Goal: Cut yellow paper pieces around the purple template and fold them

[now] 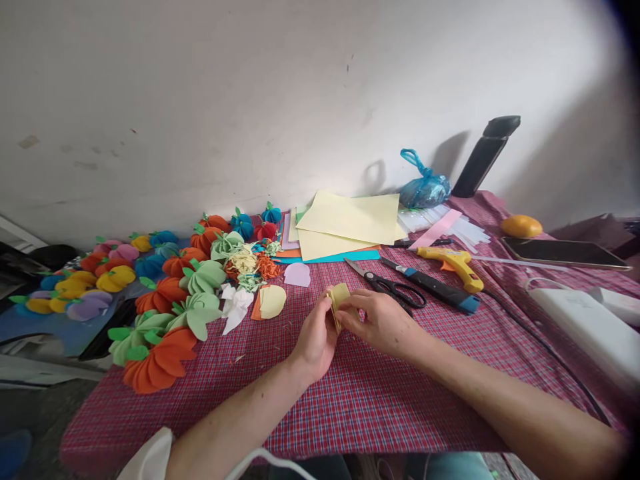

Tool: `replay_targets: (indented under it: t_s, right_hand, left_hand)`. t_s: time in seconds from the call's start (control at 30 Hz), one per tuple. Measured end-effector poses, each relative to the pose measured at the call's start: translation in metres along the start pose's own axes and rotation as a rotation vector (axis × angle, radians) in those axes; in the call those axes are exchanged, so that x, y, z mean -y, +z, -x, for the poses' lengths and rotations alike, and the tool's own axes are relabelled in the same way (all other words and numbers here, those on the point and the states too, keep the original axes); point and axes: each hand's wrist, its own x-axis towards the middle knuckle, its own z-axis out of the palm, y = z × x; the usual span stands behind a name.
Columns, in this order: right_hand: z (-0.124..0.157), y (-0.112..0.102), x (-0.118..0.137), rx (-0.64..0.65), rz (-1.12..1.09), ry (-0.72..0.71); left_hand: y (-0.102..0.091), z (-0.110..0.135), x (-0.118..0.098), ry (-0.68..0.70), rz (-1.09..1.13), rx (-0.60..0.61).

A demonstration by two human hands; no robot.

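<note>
Between my two hands, above the checked cloth, is a small stack of pale yellow paper pieces (341, 295). My left hand (317, 337) is closed round its left side, with the thumb near the top edge. The fingers of my right hand (373, 319) pinch the right side of the same paper. How many pieces are in the stack I cannot tell. To the left lie a rounded yellow paper cutout (273, 302) and a lilac one (298, 275). Black-handled scissors (395, 287) rest just beyond my right hand, beside a black and blue utility knife (440, 290).
Paper pumpkins (163, 360) in several colours crowd the left side, near crumpled paper scraps (245, 263). Yellow paper sheets (355, 217) lie at the back. On the right are a yellow glue gun (457, 263) with its cord, a phone (565, 252), an orange fruit (521, 226) and a black bottle (483, 160).
</note>
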Motion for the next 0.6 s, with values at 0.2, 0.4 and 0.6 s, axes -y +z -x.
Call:
replay_targets:
  t_s: [0.2, 0.4, 0.6]
  right_hand:
    - [0.0006, 0.0001, -0.0004, 0.01, -0.026, 0.025]
    - [0.0001, -0.0002, -0.0009, 0.001, -0.055, 0.02]
    - [-0.0022, -0.0037, -0.0004, -0.007, -0.109, -0.029]
  left_hand:
    - [-0.0007, 0.0004, 0.0009, 0.002, -0.03, -0.024]
    - [-0.0022, 0.0001, 0.0006, -0.004, -0.029, -0.031]
    - [-0.0009, -0.0007, -0.002, -0.002, 0.0, -0.081]
